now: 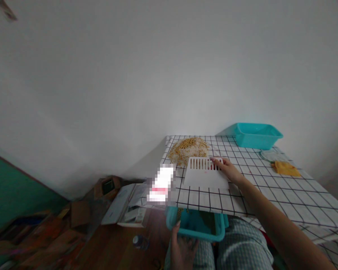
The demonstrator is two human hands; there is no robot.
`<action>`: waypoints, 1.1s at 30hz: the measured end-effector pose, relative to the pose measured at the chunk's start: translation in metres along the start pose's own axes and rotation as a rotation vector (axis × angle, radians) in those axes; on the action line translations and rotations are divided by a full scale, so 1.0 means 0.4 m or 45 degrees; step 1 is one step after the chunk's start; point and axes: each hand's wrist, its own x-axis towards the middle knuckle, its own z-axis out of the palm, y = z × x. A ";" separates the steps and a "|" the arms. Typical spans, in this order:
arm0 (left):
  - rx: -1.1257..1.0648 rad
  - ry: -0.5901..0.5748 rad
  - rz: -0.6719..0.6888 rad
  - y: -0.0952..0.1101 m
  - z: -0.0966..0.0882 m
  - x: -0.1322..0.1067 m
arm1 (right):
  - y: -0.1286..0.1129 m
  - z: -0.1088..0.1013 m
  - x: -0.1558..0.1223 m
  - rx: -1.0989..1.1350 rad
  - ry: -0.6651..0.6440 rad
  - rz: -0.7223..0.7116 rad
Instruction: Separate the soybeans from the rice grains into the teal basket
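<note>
— Now, what does the right hand [228, 168] hold, and how does that thing look?

— A white slotted panel [205, 176]: flat, pale plastic, roughly rectangular, with a row of narrow upright slots along its far edge. It lies on the checked table [270, 195], its slotted edge just beside a pile of grain [189, 149]. The hand grips the panel's far right corner, fingers stretched along the slotted edge; the thumb is hidden.

— And the left hand [183, 250]?

— Below the table's near edge, closed on the rim of a teal basket [198, 227], thumb raised against the wall. The basket sits at the person's lap, under the panel.

— What else is on the table?

— A teal tub [256, 135] at the far end; a yellow cloth [287, 168] to the right, well apart from the panel.
</note>
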 end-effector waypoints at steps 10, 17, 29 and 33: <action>0.015 0.019 0.025 -0.005 0.000 0.007 | 0.015 -0.019 0.030 0.067 0.404 -0.132; 0.027 -0.003 -0.007 -0.004 -0.004 0.010 | 0.023 -0.009 0.027 -0.050 0.193 -0.072; 0.032 -0.008 -0.009 -0.002 0.002 0.004 | 0.019 -0.032 0.036 0.114 0.562 -0.136; 0.029 0.016 0.000 0.000 0.010 -0.002 | 0.021 -0.028 0.033 0.111 0.416 -0.097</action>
